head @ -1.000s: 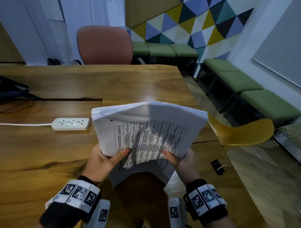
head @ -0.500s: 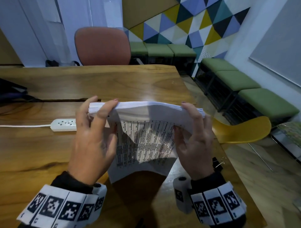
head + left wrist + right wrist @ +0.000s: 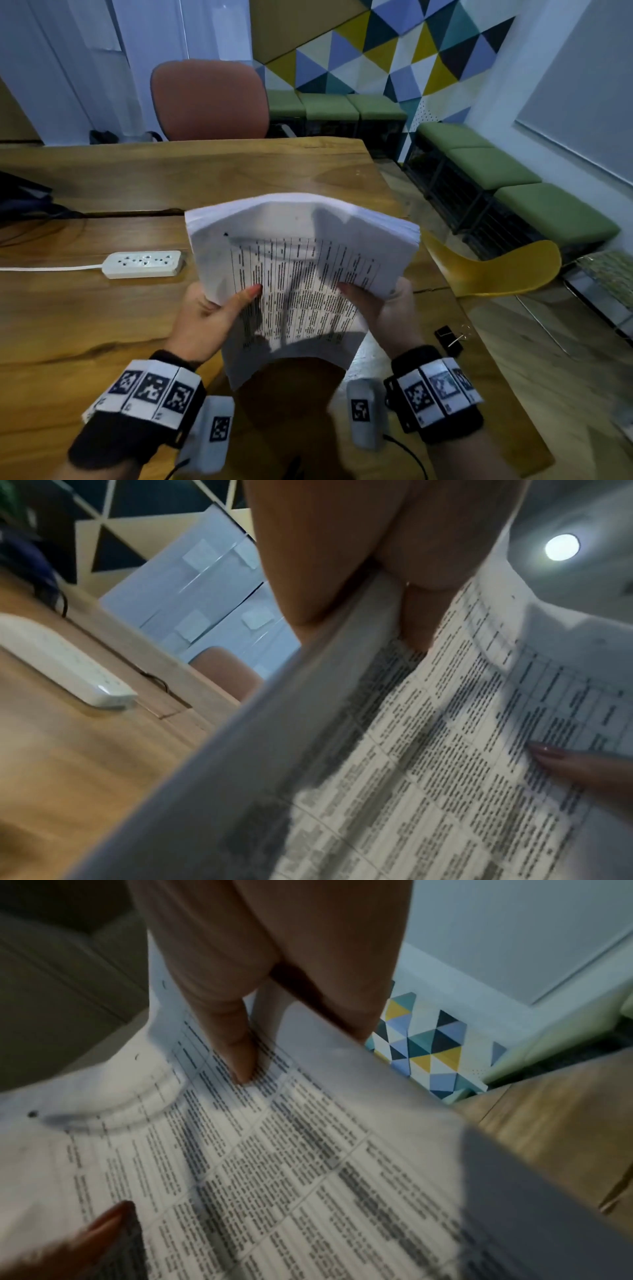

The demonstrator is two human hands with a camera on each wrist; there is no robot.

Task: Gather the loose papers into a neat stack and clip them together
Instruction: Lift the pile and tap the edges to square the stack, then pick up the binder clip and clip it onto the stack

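Observation:
A thick stack of white printed papers (image 3: 301, 274) stands on its near edge on the wooden table (image 3: 85, 325), bowed in the middle. My left hand (image 3: 219, 308) grips its left side, thumb on the printed face and fingers behind. My right hand (image 3: 383, 308) grips the right side the same way. In the left wrist view the stack (image 3: 445, 750) fills the right half with my thumb pressed on it. The right wrist view shows the printed sheet (image 3: 274, 1150) under my right thumb. A black binder clip (image 3: 450, 337) lies on the table right of my right wrist.
A white power strip (image 3: 144, 263) with its cable lies left of the papers. A yellow chair (image 3: 496, 270) stands by the table's right edge, a red-brown chair (image 3: 209, 99) at the far side. Green benches (image 3: 513, 178) line the wall. A dark object (image 3: 20, 198) sits far left.
Half a second ago both hands were at the stack's top edge, fingers over it. They have dropped back to its lower sides and grip it with thumbs on the front.

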